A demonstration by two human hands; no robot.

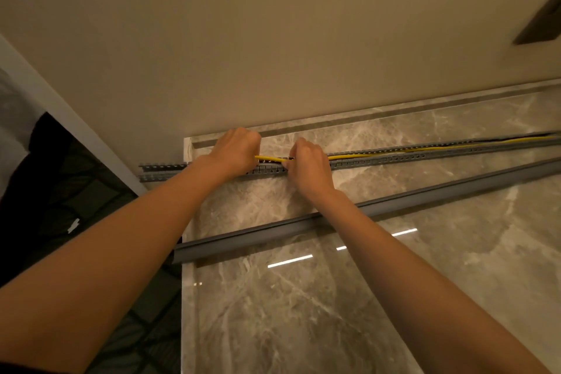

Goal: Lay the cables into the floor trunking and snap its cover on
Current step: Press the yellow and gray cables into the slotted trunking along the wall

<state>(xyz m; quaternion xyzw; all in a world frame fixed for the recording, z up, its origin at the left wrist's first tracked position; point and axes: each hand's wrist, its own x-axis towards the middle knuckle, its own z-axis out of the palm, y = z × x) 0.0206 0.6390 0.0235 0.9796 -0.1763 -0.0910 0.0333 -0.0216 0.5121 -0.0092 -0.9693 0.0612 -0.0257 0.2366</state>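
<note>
Looking down at a shiny grey stone floor (303, 313) next to a tan wall (273, 39). Reaching out w/ both bare arms. Gripping a yellow cable (271, 158) w/ left hand (235, 149), fingers curled tight round it, knuckles up. Pinching same cable w/ right hand (308, 165) just beside, fingers bent down, tips at near edge of the trunking (425, 155). Only a short bit of yellow showing btwn the 2 hands, held right over the trunking, abt level w/ its top. Further right, lying down inside the trunking all the way to pic edge. Also a thin black cable (516, 138) in there at far right, beside the yellow one; can't tell how far left. Trunking: long, grey, lots of small slots along both sides, open on top, flat on floor, close to wall & running along it, left end poking out past the floor edge. Not on yet, the cover (273, 232): long plain grey strip, lying on floor nearer the body, apart from trunking, passing under right forearm & slanting off to the right. Thin white light streaks (290, 261) shining on floor near the cover. Off to left, a dark quilted thing (76, 179) below a white strip (54, 100). Up top right on wall, a dark flat plate (538, 21), blurry.
</note>
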